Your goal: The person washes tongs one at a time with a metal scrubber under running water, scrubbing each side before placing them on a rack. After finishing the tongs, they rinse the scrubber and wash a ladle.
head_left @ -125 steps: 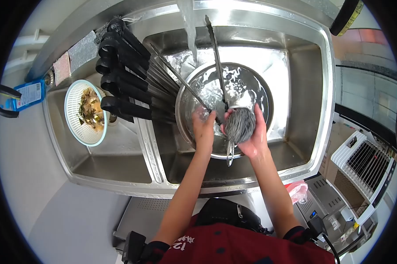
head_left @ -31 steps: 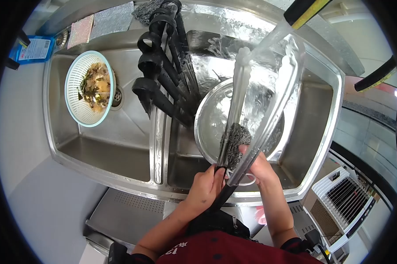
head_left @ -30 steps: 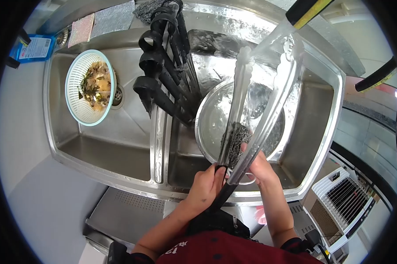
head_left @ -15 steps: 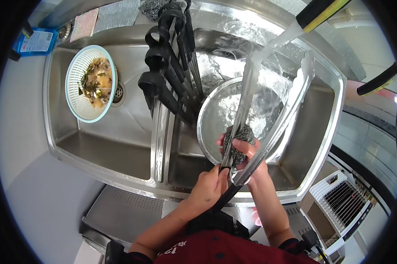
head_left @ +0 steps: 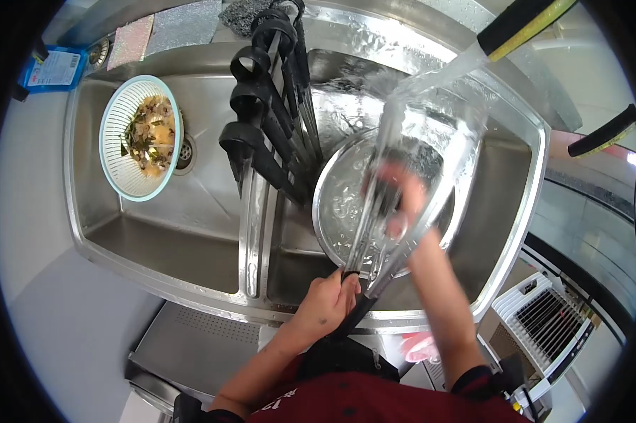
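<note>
While water ran from the tap (head_left: 519,25), the grey table (head_left: 43,296) on the far left met the outer rim of the sink (head_left: 85,236). A white strainer (head_left: 120,166) with food scraps stood in the left basin, just beside the drain (head_left: 185,151), and below it the steel floor of that basin showed open. Several black-handled tools (head_left: 258,134) lay across the divider. Their metal ends reached close to the steel bowl (head_left: 332,204), so little room remained on that side. The bowl sat in the right basin, and an open strip ran from it to the right wall.

The left hand (head_left: 328,307) was clamped on the black end of the tongs (head_left: 362,236), just over the near rim of the sink. The tongs were long and of shiny metal, wet, with their two arms spread apart. They pointed away from the person, over the bowl and into the stream. The right hand (head_left: 402,201) was between the two arms, above the bowl. It was blurred, and I could not tell if it was closed on something.
</note>
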A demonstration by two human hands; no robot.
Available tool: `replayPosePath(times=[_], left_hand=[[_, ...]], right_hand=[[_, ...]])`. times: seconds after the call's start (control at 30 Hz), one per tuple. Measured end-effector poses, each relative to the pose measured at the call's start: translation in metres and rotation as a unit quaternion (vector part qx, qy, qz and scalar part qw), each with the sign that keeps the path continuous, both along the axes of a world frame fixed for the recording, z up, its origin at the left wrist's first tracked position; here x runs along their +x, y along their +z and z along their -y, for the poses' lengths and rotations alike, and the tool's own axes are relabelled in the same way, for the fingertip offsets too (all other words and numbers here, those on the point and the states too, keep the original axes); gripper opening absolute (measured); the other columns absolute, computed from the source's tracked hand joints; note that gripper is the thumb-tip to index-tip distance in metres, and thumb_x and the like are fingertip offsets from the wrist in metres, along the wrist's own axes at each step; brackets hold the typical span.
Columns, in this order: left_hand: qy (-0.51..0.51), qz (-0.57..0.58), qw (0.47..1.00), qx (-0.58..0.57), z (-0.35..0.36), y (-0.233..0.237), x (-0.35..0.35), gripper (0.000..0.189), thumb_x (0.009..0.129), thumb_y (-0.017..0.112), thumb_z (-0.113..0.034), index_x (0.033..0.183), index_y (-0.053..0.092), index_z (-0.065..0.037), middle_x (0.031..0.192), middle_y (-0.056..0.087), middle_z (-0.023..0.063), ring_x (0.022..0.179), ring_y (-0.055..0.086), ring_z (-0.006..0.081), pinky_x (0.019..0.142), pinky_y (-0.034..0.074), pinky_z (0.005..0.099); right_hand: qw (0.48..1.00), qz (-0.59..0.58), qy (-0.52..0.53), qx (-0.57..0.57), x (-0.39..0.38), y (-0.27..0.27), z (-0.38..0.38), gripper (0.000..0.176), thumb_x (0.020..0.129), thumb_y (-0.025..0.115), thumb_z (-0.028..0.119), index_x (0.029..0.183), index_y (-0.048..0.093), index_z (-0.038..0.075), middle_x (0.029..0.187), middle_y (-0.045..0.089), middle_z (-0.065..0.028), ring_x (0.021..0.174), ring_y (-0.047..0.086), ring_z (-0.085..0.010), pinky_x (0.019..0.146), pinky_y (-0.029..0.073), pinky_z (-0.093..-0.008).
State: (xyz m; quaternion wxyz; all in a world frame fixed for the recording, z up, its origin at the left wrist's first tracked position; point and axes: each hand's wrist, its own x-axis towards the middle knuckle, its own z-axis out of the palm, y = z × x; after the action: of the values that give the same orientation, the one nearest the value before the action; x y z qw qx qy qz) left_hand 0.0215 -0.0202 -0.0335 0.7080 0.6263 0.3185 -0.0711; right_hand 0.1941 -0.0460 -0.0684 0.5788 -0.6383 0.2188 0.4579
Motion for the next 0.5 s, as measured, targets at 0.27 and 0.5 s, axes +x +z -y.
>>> replayPosePath(times=[0.27,0.5], left_hand=[[0.004,-0.016,1.000,-0.011,-0.012,0.004,0.007,0.022,0.087,0.041,-0.014,0.075,0.046,0.003,0.046,0.046,0.0073,0.041,0.047,0.0136,0.043,0.037,0.0263],[-0.014,-0.023,0.999,-0.043,-0.014,0.017,0.003,0.021,0.087,0.041,-0.013,0.074,0.046,0.003,0.047,0.046,0.0070,0.041,0.047,0.0137,0.043,0.038,0.0264]], right_hand=[[0.986,0.118,-0.014,0.118,-0.026,-0.022,0.005,0.028,0.070,0.054,0.017,0.091,0.050,0.000,0.067,0.055,-0.0118,0.055,0.055,-0.0211,0.049,0.048,-0.0325],[0.997,0.052,0.039,0.039,0.023,0.027,-0.023,0.028,0.074,0.052,0.027,0.083,0.053,0.001,0.063,0.054,-0.0098,0.052,0.052,-0.0158,0.046,0.043,-0.0237]])
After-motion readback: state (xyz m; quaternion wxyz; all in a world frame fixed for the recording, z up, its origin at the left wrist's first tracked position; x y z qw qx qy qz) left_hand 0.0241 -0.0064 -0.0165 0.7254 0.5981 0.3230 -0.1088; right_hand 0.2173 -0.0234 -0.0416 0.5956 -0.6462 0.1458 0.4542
